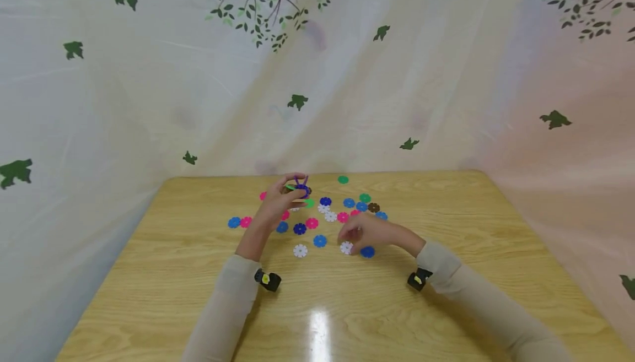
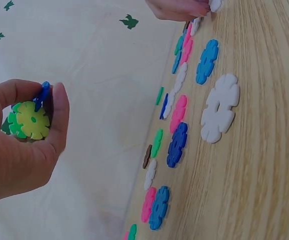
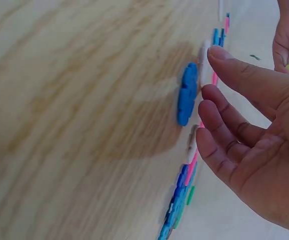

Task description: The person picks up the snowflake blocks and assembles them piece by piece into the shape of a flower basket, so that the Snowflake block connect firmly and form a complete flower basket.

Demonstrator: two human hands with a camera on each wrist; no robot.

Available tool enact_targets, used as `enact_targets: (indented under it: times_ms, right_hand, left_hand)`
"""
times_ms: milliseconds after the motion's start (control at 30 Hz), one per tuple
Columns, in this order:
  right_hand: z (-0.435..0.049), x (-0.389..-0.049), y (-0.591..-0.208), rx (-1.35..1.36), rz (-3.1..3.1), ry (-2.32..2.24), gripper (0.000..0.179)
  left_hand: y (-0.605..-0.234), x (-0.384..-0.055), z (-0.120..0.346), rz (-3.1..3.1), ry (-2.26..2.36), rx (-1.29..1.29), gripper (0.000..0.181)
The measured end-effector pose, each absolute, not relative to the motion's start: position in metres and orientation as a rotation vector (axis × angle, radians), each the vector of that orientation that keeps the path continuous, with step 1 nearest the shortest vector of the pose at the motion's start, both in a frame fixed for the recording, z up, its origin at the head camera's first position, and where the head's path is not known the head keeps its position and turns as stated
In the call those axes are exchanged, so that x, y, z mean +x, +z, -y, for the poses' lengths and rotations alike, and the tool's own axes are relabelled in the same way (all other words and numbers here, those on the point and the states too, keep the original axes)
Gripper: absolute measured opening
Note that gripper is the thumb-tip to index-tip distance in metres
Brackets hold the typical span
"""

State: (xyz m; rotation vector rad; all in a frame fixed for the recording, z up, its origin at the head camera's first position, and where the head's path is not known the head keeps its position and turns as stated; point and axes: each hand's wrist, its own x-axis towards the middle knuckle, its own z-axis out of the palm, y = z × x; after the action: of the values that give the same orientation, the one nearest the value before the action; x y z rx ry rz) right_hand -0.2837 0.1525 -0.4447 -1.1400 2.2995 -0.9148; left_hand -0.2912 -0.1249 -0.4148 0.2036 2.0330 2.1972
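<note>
My left hand (image 1: 279,201) is raised over the far part of the table, thumb and fingers curled round a small cluster of joined notched plastic discs. A yellow-green disc (image 2: 33,121) and a blue disc (image 2: 42,96) show between the fingers in the left wrist view; purple parts stick up from the cluster in the head view. Low at the table, my right hand (image 1: 369,231) has its thumb and bent fingertips at opposite edges of a white notched disc (image 1: 346,248), pinching it. A dark blue disc (image 1: 367,252) lies just beside it.
Loose discs lie scattered between and beyond the hands, among them a light blue one (image 1: 320,241), a white one (image 1: 300,250), a pink one (image 1: 312,223) and a brown one (image 1: 373,207). Behind the wooden table (image 1: 327,296) hangs a pale cloth (image 1: 347,114) printed with leaves.
</note>
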Motion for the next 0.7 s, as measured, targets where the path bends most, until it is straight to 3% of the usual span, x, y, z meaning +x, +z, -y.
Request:
enact_targets:
  times_ms: [700]
  right_hand:
    - [-0.133, -0.288, -0.445, -1.124, -2.287, -0.905, 0.016]
  left_hand:
    - [-0.424, -0.294, 0.135, -2.031, 2.060, 0.222, 0.040]
